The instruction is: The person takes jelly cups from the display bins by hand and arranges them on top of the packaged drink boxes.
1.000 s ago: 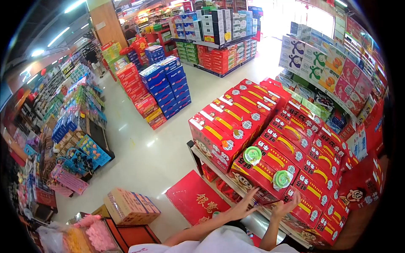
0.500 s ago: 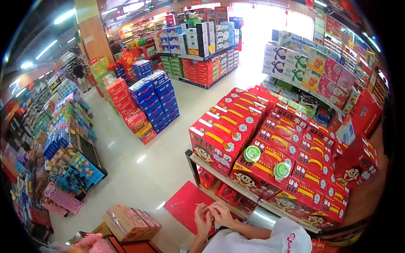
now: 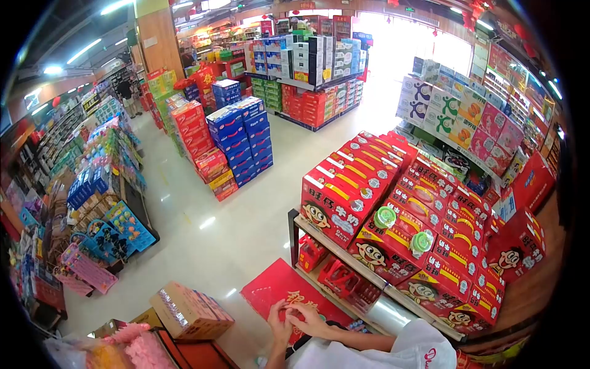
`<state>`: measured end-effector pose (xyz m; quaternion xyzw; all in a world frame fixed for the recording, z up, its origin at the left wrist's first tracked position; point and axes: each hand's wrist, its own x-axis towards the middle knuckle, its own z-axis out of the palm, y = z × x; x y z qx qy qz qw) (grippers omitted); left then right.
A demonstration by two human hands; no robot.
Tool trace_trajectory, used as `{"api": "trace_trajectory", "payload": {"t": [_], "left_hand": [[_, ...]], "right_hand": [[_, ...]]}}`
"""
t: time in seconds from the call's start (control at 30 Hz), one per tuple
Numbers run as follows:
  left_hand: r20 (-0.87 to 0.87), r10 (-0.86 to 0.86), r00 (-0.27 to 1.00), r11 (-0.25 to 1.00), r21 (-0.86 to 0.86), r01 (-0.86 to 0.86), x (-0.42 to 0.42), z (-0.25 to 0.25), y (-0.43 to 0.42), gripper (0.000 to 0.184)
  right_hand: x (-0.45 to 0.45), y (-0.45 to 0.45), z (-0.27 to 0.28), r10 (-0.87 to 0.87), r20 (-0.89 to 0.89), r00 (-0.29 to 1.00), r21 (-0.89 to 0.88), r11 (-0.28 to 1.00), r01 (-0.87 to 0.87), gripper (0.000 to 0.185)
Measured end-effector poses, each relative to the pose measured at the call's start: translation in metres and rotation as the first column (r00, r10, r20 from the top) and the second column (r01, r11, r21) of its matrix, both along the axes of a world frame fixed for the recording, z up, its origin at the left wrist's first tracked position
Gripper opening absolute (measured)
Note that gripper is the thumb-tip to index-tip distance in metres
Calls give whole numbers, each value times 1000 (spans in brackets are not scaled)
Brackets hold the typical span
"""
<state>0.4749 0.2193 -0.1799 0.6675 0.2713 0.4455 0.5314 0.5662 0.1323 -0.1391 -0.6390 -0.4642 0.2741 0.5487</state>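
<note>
Low in the head view, my left hand (image 3: 279, 326) and my right hand (image 3: 308, 320) meet in front of my body, their fingertips bent toward each other. Whether something small is between the fingers cannot be made out. Beneath them on the floor lies a red sheet (image 3: 270, 284) with gold characters. To their right, red milk boxes (image 3: 335, 212) fill a shelf, and two round green-lidded containers (image 3: 385, 217) (image 3: 421, 242) rest on top of the boxes.
Cardboard cartons (image 3: 187, 310) stand at lower left beside pink and yellow packets (image 3: 147, 352). Blue boxes (image 3: 230, 144) are stacked across the aisle. The shelf's metal corner (image 3: 293, 215) juts out near my right arm. A distant person (image 3: 126, 95) is at upper left.
Both hands came away from the boxes on the shelf to in front of my body and together. Since half a second ago they have sunk slightly, and the view has shifted.
</note>
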Motion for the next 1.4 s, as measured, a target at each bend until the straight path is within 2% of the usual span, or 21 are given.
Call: {"api": "trace_trajectory", "payload": {"t": [0.07, 0.1, 0.2, 0.27, 0.33, 0.37, 0.4, 0.5, 0.57, 0.6, 0.67, 0.77, 0.87, 1.13, 1.27, 1.33, 1.4], "left_hand": [[-132, -16, 991, 987, 155, 36, -1, 1, 6, 26], [-148, -51, 988, 985, 155, 74, -8, 1, 8, 22], [-180, -84, 980, 988, 111, 105, -21, 2, 9, 22], [-184, -99, 978, 985, 123, 123, -21, 1, 15, 24], [-226, -119, 967, 984, 105, 146, -46, 7, 9, 26], [-231, -129, 964, 983, 97, 155, -38, 11, 12, 25], [-253, -145, 956, 982, 80, 170, -50, 13, 12, 24], [-250, -160, 955, 982, 61, 180, -62, 9, 16, 24], [-255, -175, 951, 978, 68, 198, -78, 9, 20, 24], [-253, -173, 952, 976, 82, 200, -78, 12, 21, 24], [-257, -201, 945, 967, 102, 233, -91, 17, 26, 23], [-234, -240, 942, 959, 97, 268, -102, 17, 29, 22], [-243, -265, 933, 948, 111, 298, -114, 8, 31, 23], [-258, -363, 895, 921, 48, 387, -161, -10, 27, 29], [-316, -365, 876, 925, -13, 381, -191, -7, 18, 30], [-246, -343, 907, 938, -131, 320, -194, -9, 14, 31], [-247, -300, 921, 954, -76, 290, -199, -12, 18, 30]], "right_hand": [[3, 3, -10, 0, -55, 998, -60, 998, -4, 35], [-1, 6, -11, -38, 54, 998, 10, 999, 37, 33], [-10, 6, -8, -28, -16, 999, -27, 999, 27, 31], [-8, 9, 0, -12, -4, 1000, -3, 1000, 12, 29], [-29, 4, 6, -10, -159, 987, -186, 982, -20, 28], [-29, 4, 0, 1, -85, 996, -44, 999, -5, 29], [-35, 4, 3, 9, -116, 993, -98, 995, -21, 30], [-49, 6, -2, -23, -133, 991, -110, 994, 8, 29], [-66, 10, -8, -13, -116, 993, -4, 1000, 12, 29], [-66, 9, -1, -12, -116, 993, -3, 1000, 12, 29], [-79, 9, 14, 17, -157, 988, -154, 987, -42, 30], [-96, 11, -9, -23, -93, 995, -56, 998, 18, 37], [-111, 8, -7, -62, -64, 996, -86, 995, 56, 38], [-163, 2, -25, -85, -150, 985, -84, 994, 73, 38], [-193, -1, -36, -114, -200, 973, -96, 991, 96, 40], [-191, 3, -29, -87, -172, 981, -99, 993, 71, 38], [-190, 8, -27, -45, -143, 989, -101, 994, 31, 37]]}}
